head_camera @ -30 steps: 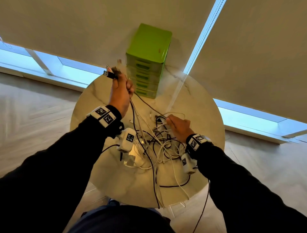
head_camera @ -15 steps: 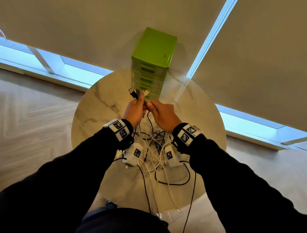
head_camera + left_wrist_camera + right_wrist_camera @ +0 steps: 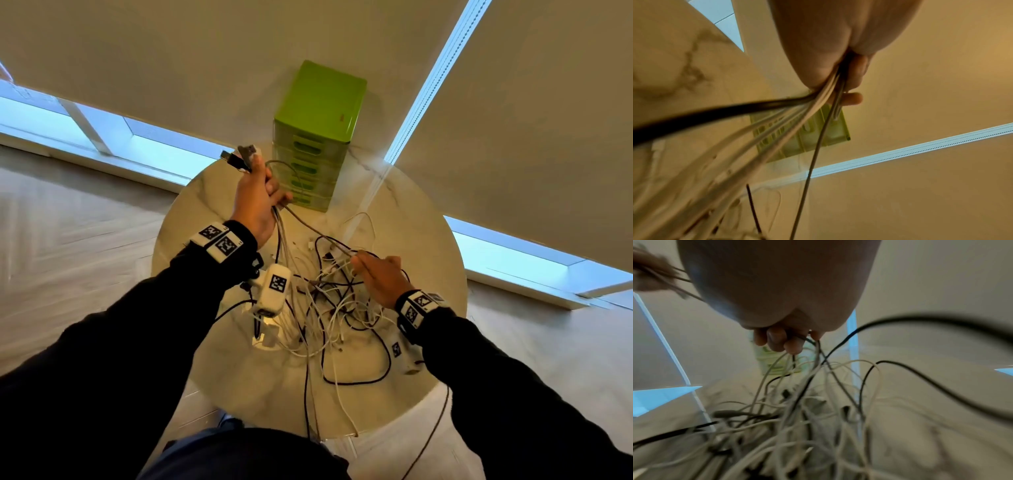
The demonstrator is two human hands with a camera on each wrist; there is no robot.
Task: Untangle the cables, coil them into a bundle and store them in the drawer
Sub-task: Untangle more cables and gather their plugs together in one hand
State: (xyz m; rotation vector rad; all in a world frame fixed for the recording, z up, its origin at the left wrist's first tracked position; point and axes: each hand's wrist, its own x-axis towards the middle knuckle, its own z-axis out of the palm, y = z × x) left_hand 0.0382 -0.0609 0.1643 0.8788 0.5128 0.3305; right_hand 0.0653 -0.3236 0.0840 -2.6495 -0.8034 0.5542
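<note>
Left hand [image 3: 254, 202] was fisted round the plug ends, right hand [image 3: 380, 275] pinched strands of the cables [image 3: 329, 308] piled below its fingers; best was pulling slowly, one cable only.

No words, brand names or numbers can be read. The only signs are black-and-white square code markers — on the wristbands [image 3: 219, 241] and on the small white wrist cameras [image 3: 276, 287]. A tiny red label on the green drawer unit [image 3: 341, 118] is too small to read.
</note>
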